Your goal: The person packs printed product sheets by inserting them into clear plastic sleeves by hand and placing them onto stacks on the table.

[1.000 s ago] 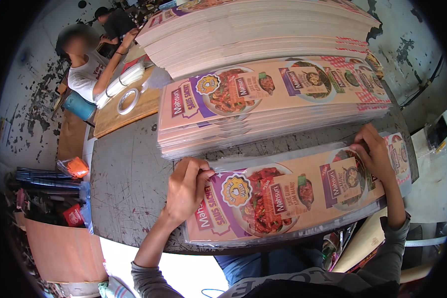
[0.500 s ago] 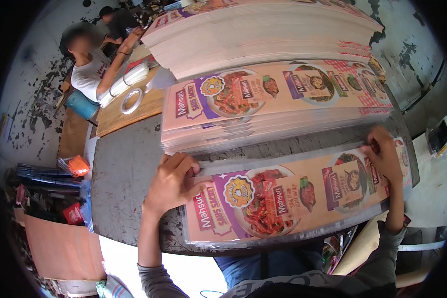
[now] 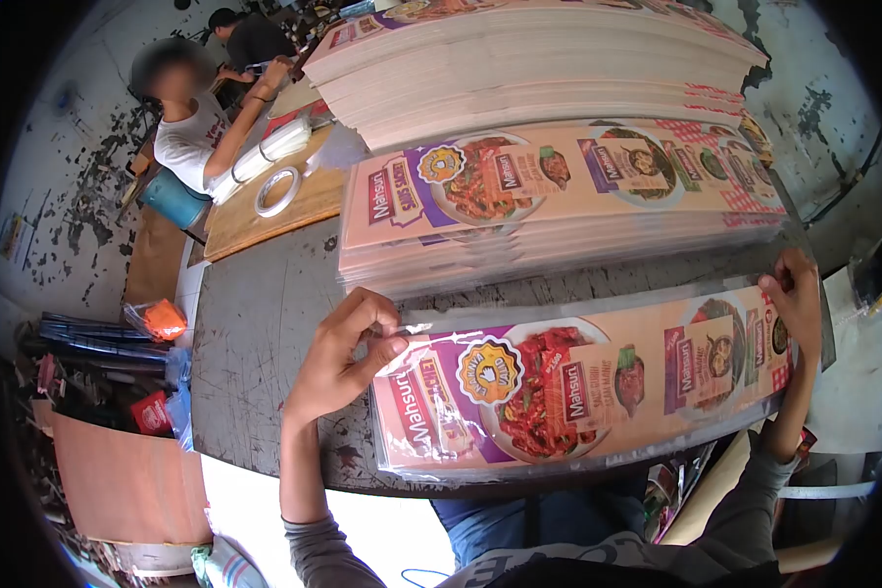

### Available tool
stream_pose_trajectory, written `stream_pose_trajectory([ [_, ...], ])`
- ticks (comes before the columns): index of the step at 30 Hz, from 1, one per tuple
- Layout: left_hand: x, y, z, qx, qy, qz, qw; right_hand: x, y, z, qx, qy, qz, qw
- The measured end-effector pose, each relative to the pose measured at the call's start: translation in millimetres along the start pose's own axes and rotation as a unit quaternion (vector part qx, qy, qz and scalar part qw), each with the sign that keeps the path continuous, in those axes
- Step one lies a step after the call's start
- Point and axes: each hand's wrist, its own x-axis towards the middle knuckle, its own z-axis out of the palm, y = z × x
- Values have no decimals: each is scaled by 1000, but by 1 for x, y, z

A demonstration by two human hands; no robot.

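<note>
A long printed food banner point(image 3: 637, 392) in a clear plastic sleeve lies near the front edge of the dark table, with others possibly beneath it. My left hand point(image 3: 338, 363) pinches the sleeve's upper left corner between thumb and fingers; the plastic there is lifted and shiny. At the far right end, my right hand point(image 3: 796, 299) is closed on the sleeve's upper edge, with its fingers partly hidden. Just beyond lies a stack of sleeved banners point(image 3: 559, 191) with the same print, touched by neither hand.
A tall pile of printed sheets point(image 3: 539, 69) rises at the back. On the left, a roll of clear tape point(image 3: 278, 192) lies on a wooden board point(image 3: 230, 227), near a seated person in a white shirt point(image 3: 188, 147). Another person sits farther back. The scratched dark tabletop point(image 3: 255, 323) has a rounded edge.
My right hand has slid right along the banner to its end. My left hand has raised the plastic at the left corner, which now glares. The camera view has shifted slightly.
</note>
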Motion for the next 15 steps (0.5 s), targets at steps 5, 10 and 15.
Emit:
stream_pose_trajectory([
  [5,-2,-12,4,-146,-38,-110,982,-1,-4,2,-15,13,-17,1000],
  [10,4,-12,7,-359,-36,-143,922,-5,-13,8,-97,10,-14,995],
  [15,11,-14,0,-407,-102,-191,887,-28,-95,5,12,19,-81,996],
])
